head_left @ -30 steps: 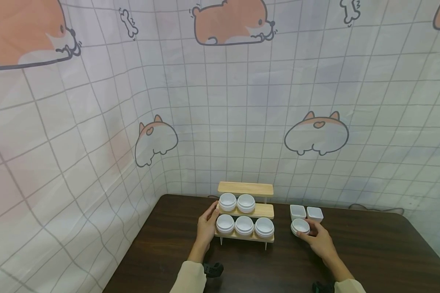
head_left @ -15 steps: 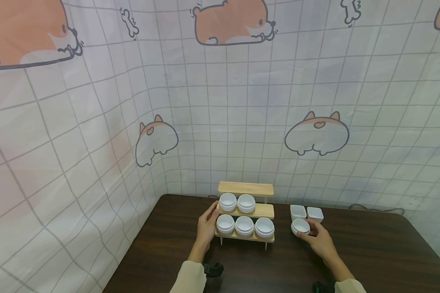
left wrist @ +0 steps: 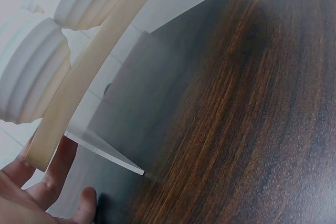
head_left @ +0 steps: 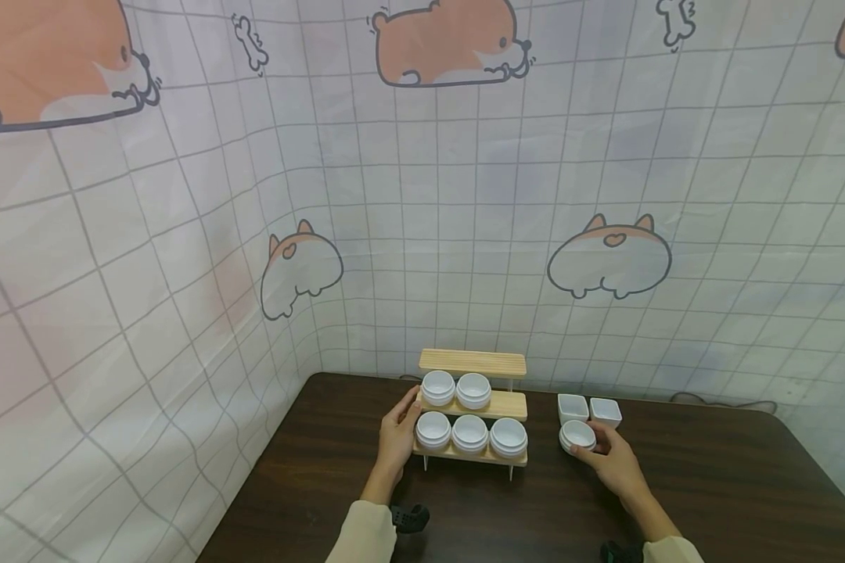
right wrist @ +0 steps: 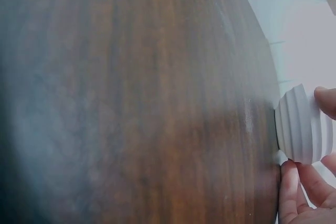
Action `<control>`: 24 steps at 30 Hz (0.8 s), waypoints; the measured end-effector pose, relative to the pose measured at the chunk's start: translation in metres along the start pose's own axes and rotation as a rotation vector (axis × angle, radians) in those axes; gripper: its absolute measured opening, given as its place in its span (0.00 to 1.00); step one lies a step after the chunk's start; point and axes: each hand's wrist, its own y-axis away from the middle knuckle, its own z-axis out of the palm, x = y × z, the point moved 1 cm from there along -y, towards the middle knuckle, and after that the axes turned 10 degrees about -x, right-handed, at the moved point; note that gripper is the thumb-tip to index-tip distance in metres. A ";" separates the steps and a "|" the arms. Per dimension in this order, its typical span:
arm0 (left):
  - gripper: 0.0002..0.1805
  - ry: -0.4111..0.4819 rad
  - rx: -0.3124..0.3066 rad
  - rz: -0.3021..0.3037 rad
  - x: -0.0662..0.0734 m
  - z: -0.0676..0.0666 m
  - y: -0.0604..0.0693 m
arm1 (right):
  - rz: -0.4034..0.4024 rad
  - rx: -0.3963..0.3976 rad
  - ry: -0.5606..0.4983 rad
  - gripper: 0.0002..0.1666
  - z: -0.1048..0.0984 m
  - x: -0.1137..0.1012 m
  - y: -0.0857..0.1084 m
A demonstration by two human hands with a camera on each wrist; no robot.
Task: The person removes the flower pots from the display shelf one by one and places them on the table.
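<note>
A tiered wooden rack (head_left: 514, 405) with clear supports stands on the dark table. Round white bowls line its lower tier, among them a bowl (head_left: 509, 436) at the right end; two more sit on the middle tier, including a bowl (head_left: 473, 389). My left hand (head_left: 394, 442) holds the rack's left end; in the left wrist view its fingers (left wrist: 59, 163) lie around the end of a shelf board (left wrist: 86, 72). On the right, my right hand (head_left: 616, 461) pinches a round white bowl (head_left: 576, 435) between thumb and fingers. Ridges mark this bowl's side in the right wrist view.
Two square white dishes, a left dish (head_left: 573, 407) and a right dish (head_left: 605, 411), stand just behind the pinched bowl. The rack's top tier (head_left: 472, 361) bears nothing. A patterned cloth (head_left: 493, 234) hangs behind the table (head_left: 303, 469), where a thin cable (head_left: 728, 403) runs.
</note>
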 end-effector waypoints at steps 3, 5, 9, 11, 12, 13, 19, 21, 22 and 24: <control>0.22 -0.004 -0.001 -0.006 0.000 0.000 0.000 | -0.001 0.002 -0.002 0.39 -0.001 0.000 0.001; 0.22 -0.002 -0.001 -0.013 0.000 0.001 0.000 | 0.003 0.004 -0.002 0.39 -0.001 0.000 0.001; 0.22 -0.008 0.000 -0.012 0.000 0.001 0.001 | 0.009 0.003 -0.013 0.40 -0.002 0.001 0.001; 0.22 -0.004 -0.003 -0.007 0.000 0.001 0.001 | 0.014 0.004 -0.019 0.40 -0.002 0.001 0.001; 0.22 -0.003 -0.004 -0.006 0.000 0.001 0.001 | 0.015 0.004 -0.024 0.41 -0.003 0.001 0.001; 0.22 -0.001 -0.004 -0.005 0.000 0.001 0.001 | 0.019 0.004 -0.027 0.42 -0.003 0.001 0.001; 0.22 0.001 -0.005 -0.004 0.000 0.000 0.000 | 0.027 0.048 -0.053 0.41 -0.006 -0.007 0.005; 0.22 0.002 -0.004 -0.002 0.000 0.000 0.000 | 0.024 0.078 -0.061 0.39 -0.007 -0.011 0.006; 0.22 0.001 -0.003 -0.002 0.000 0.000 0.000 | 0.024 0.093 -0.060 0.38 -0.007 -0.012 0.006; 0.22 0.003 -0.001 -0.001 0.000 0.001 0.000 | 0.025 0.112 -0.055 0.37 -0.008 -0.016 0.007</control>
